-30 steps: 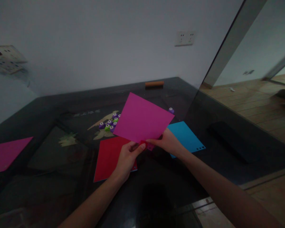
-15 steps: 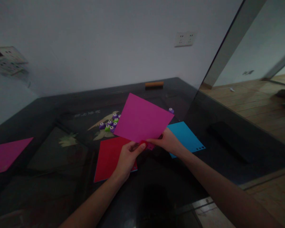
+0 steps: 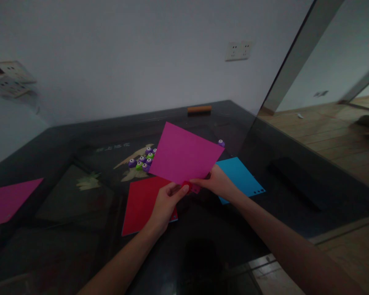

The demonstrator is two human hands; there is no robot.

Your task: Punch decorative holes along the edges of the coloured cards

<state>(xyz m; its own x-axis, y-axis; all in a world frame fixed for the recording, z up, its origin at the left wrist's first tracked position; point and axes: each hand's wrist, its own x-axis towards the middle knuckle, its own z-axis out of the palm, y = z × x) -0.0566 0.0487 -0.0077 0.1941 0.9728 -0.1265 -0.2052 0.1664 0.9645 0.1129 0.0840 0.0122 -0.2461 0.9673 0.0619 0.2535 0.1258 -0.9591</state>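
Note:
I hold a magenta paper sheet [image 3: 184, 155] tilted up above the dark table [image 3: 64, 139]. My left hand [image 3: 164, 205] grips a small red punch [image 3: 188, 187] clamped on the sheet's near corner, thumb on top. My right hand [image 3: 217, 184] pinches the sheet's near edge just right of the punch. Under my hands lie a red sheet [image 3: 140, 203] and a blue sheet [image 3: 240, 176] with small holes along one edge.
A cluster of purple and green punches [image 3: 143, 159] sits behind the red sheet, and one purple punch [image 3: 221, 143] lies apart. An orange cylinder [image 3: 199, 109] rests by the wall. Another magenta sheet [image 3: 9, 198] lies far left, a black slab [image 3: 295, 180] on the right.
The held magenta sheet has sunk very slightly; both hands stay where they were with the same grips.

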